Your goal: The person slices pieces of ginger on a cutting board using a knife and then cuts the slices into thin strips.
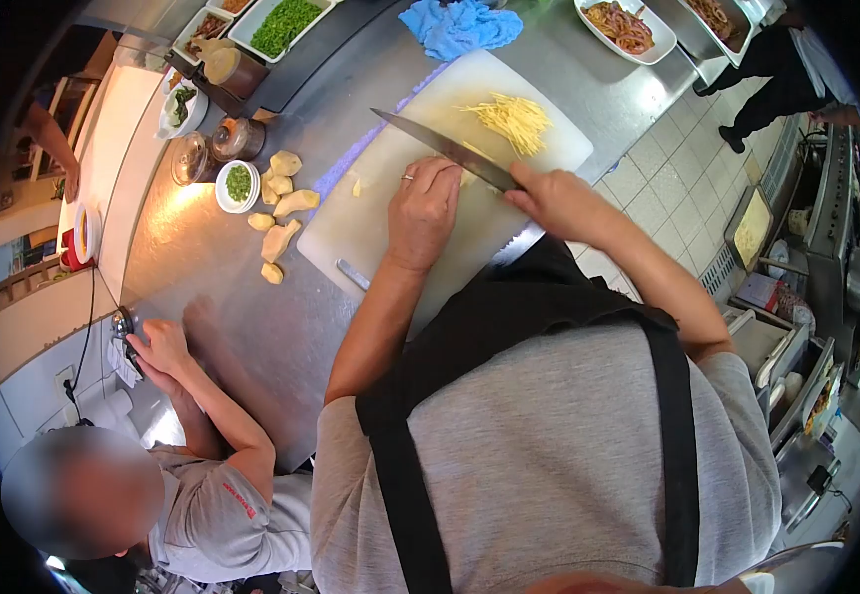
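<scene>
My right hand (pixel 556 206) grips the handle of a large kitchen knife (pixel 440 145), its blade slanting to the upper left across the white cutting board (pixel 370 238). Close beside the blade, my left hand (pixel 424 212) presses down with curled fingers; what lies under them is hidden. Beyond the knife is a pile of thin yellow ginger strips (pixel 511 123). A small slice (pixel 356 187) lies left of my left hand, and a small metal blade (pixel 353 274) rests at the board's near left edge. Several peeled ginger pieces (pixel 279 238) sit on the steel counter left of the board.
A blue cloth (pixel 461 28) lies behind the board. Small bowls of chopped greens (pixel 239 184), lidded jars (pixel 192 158) and a tray of greens (pixel 279 26) stand at left. A dish of sliced food (pixel 630 28) is at upper right. A co-worker (pixel 222 505) stands at my left.
</scene>
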{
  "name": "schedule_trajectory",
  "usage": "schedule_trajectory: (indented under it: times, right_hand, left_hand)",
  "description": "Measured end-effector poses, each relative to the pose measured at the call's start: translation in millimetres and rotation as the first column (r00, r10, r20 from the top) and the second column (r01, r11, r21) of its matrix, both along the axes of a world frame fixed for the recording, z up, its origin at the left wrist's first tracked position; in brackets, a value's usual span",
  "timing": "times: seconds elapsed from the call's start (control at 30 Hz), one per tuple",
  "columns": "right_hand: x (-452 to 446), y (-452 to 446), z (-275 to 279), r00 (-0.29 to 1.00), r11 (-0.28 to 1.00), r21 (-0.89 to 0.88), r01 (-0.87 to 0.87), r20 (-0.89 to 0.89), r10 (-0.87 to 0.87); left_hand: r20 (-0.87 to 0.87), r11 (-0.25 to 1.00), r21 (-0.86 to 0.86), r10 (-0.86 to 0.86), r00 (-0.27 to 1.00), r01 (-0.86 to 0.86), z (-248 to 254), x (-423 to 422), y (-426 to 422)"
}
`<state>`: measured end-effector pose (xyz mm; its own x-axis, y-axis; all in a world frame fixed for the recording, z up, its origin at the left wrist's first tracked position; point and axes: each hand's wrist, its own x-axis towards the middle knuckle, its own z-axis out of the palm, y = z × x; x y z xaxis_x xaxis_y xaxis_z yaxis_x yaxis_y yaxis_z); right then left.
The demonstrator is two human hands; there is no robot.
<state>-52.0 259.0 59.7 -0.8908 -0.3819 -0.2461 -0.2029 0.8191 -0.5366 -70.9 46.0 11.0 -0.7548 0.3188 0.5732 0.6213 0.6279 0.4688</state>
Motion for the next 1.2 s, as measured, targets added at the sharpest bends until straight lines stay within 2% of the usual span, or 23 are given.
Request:
schedule_trajectory:
  times: [0.13,0.23,0.33,0.43,0.53,0.63,0.73,0.83,0.93,1.0,1.1,1.2]
  right_hand:
    - [-13.9,30.8,15.2,0.993,0.988,-0.120,0.095,-0.055,-0.102]
    - [-11.3,44.3,38.9,0.977,0.964,-0.170,0.203,-0.039,-0.212]
    - [-0.3,52.3,43.1,0.965,0.952,-0.182,0.248,-0.041,-0.259]
    - [10.3,52.7,37.3,0.960,0.939,-0.218,0.265,-0.032,-0.279]
    - [16.4,52.0,29.6,0.954,0.927,-0.260,0.272,-0.053,-0.295]
    - [18.1,50.0,35.9,0.943,0.914,-0.244,0.323,-0.002,-0.334]
    - [24.9,52.6,31.9,0.948,0.940,-0.198,0.279,-0.097,-0.302]
    - [33.6,46.1,33.8,0.972,0.971,-0.093,0.221,-0.057,-0.226]
    - [35.1,35.8,17.5,0.990,0.991,-0.023,0.133,-0.048,-0.134]
    - [31.1,27.0,17.5,0.997,0.996,0.026,0.082,0.013,-0.082]
    - [22.2,27.0,4.5,1.000,0.999,-0.031,0.013,-0.018,-0.014]
    - [22.4,26.8,6.7,0.987,0.990,0.116,0.086,-0.148,-0.069]
  left_hand:
    - [0.000,1.000,0.015,0.002,1.000,-0.002,3.0,-0.6,0.1]
    - [-0.079,1.000,-0.022,-0.010,0.997,0.009,16.8,1.7,3.8]
    - [0.029,0.972,-0.120,-0.202,0.979,0.204,22.2,16.7,8.1]
    - [0.184,0.921,-0.166,-0.322,0.929,0.353,21.4,22.5,24.3]
    - [0.129,0.907,-0.265,-0.304,0.944,0.328,10.8,1.9,37.7]
    - [0.097,0.917,-0.285,-0.263,0.960,0.279,21.3,-24.4,42.1]
    - [0.134,0.969,-0.111,-0.204,0.970,0.219,38.3,-30.7,25.6]
    - [0.150,0.999,-0.029,-0.026,0.988,0.031,44.2,-20.9,-3.3]
    - [0.251,0.999,-0.028,0.042,0.967,-0.036,38.2,-2.8,-23.1]
    - [0.239,1.000,-0.015,0.028,0.971,-0.025,28.5,6.1,-24.9]
    - [0.166,1.000,-0.012,0.003,0.986,-0.001,20.1,12.4,-17.0]
    - [0.101,1.000,-0.029,-0.001,0.995,0.004,12.4,13.5,-11.3]
